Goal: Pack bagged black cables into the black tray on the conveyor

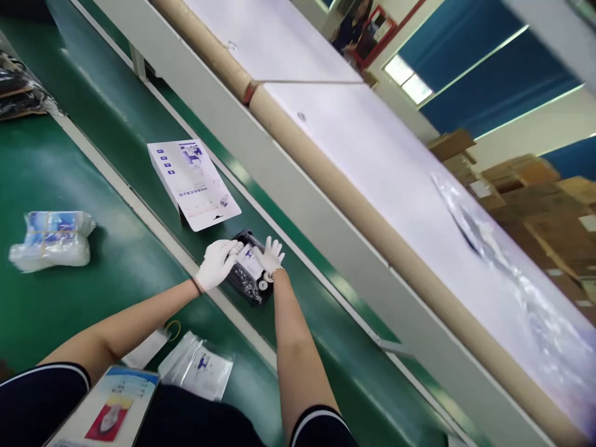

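Head view: black tray point(249, 276) lengthwise up-left

The green surface point(116, 273) runs from seven o'clock up toward eleven o'clock, split lengthwise by a pale rail point(153, 226); beyond the rail lies a green belt point(139, 118). On the belt, toward eleven o'clock from the picture's middle, a white printed box point(193, 183) lies flat. Just below it, at its five o'clock, a black tray point(249, 279) with white packets sits on the belt right against the rail. On the near surface at nine o'clock rests a clear bag of white goods point(51, 241). At the ten o'clock corner lie dark wrapped items point(21, 87). At seven o'clock, loose printed sachets point(198, 366) and a yellow rubber band point(173, 329) lie close together.
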Demonstrator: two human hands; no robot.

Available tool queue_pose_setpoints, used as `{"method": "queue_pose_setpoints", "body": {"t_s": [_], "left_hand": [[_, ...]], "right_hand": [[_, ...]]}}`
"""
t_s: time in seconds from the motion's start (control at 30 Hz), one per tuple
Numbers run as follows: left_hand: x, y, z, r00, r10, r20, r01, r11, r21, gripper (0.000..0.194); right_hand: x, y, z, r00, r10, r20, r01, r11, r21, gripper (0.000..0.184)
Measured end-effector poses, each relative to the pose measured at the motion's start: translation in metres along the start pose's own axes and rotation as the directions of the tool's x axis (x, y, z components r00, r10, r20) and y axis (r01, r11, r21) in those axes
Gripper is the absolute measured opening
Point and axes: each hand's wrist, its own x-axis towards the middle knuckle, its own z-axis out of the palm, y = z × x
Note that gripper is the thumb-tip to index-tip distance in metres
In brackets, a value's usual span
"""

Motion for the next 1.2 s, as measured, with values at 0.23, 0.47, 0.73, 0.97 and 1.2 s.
{"method": "queue_pose_setpoints", "body": {"t_s": [0.23, 0.47, 0.73, 0.97, 1.2], "left_hand": [[-0.208, -0.068, -0.113, 0.924, -0.202, 0.326, 0.128, 0.964, 0.234, 0.041], [-0.282, -0.026, -0.124, 0.842, -0.227, 0.49, 0.184, 0.974, 0.135, 0.044], [-0.271, 0.039, -0.119, 0.73, -0.039, 0.683, 0.236, 0.951, -0.198, 0.059], [-0.293, 0.05, -0.126, 0.667, -0.117, 0.736, 0.39, 0.897, -0.21, 0.055], [-0.332, 0.049, -0.162, 0.701, -0.385, 0.6, 0.566, 0.813, -0.139, 0.052]], "right_hand": [[-0.214, 0.11, 0.009, 0.988, 0.15, -0.023, -0.152, 0.983, -0.104, 0.067], [-0.372, 0.143, 0.045, 0.804, 0.531, 0.266, -0.566, 0.821, 0.072, 0.057], [-0.411, 0.12, 0.02, 0.855, 0.424, 0.299, -0.5, 0.826, 0.26, 0.018], [-0.444, 0.163, -0.029, 0.806, 0.591, 0.017, -0.587, 0.796, 0.149, 0.029], [-0.472, 0.277, -0.149, 0.579, 0.752, -0.315, -0.798, 0.602, -0.029, 0.06]]}}
